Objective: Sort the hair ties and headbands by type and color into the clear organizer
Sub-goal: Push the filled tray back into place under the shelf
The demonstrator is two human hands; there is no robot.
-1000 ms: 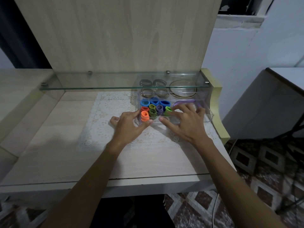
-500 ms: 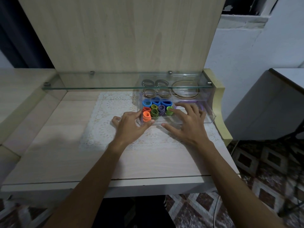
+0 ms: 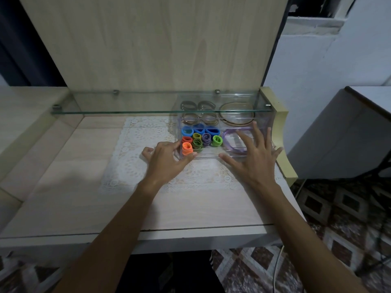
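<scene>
Organizer (image 3: 211, 156), clear plastic, is set on a lace mat (image 3: 148, 166) at the counter's (image 3: 84, 204) far right. Its near-left corner is touched by the left hand (image 3: 167, 158); the right hand (image 3: 254, 157) is spread flat over its near right, fingers straight. Orange hair ties (image 3: 187, 149), blue hair ties (image 3: 198, 131) and a purple headband (image 3: 231, 142) are seen inside. A glass shelf (image 3: 127, 106) overhangs its far part.

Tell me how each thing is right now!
Clear organizer: on the lace mat, filled, partly under the glass shelf.
Orange hair ties: stacked in the front-left corner.
Blue hair ties: lined up in a row.
Purple headband: lying in the right section.
Left hand: open, touching the organizer's front-left corner.
Right hand: open, fingers spread over the organizer.
</scene>
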